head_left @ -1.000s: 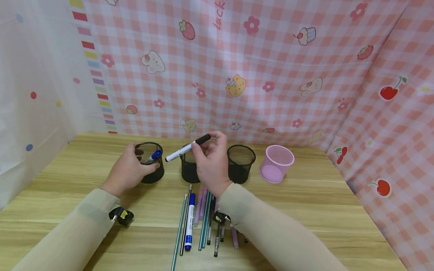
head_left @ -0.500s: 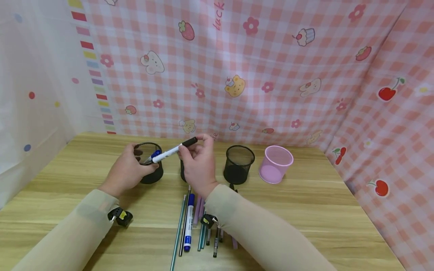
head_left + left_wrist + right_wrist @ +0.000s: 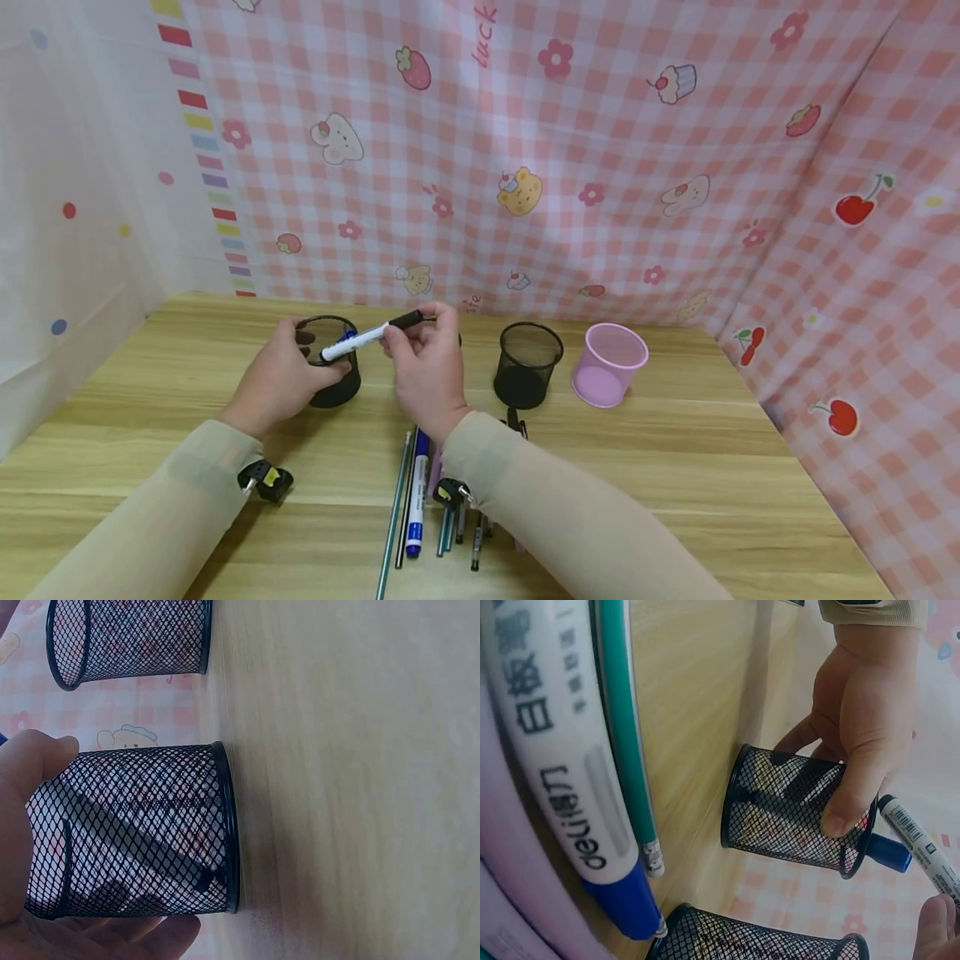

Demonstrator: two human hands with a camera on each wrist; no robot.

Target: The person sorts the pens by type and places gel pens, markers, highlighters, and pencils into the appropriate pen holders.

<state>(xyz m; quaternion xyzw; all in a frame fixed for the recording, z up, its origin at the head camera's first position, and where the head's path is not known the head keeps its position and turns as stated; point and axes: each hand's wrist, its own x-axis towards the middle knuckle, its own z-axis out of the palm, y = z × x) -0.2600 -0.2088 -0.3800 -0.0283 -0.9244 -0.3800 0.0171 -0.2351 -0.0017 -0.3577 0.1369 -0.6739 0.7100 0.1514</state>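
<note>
White marker (image 3: pixel 352 341), mesh cup (image 3: pixel 341 390) part-hidden by left grip (image 3: pixel 281 375)

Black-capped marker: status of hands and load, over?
Left hand grips leftmost black mesh cup. Right hand pinches black-capped marker, lower end near cup's mouth. Possible obstruction: blue-capped marker protruding there.
</note>
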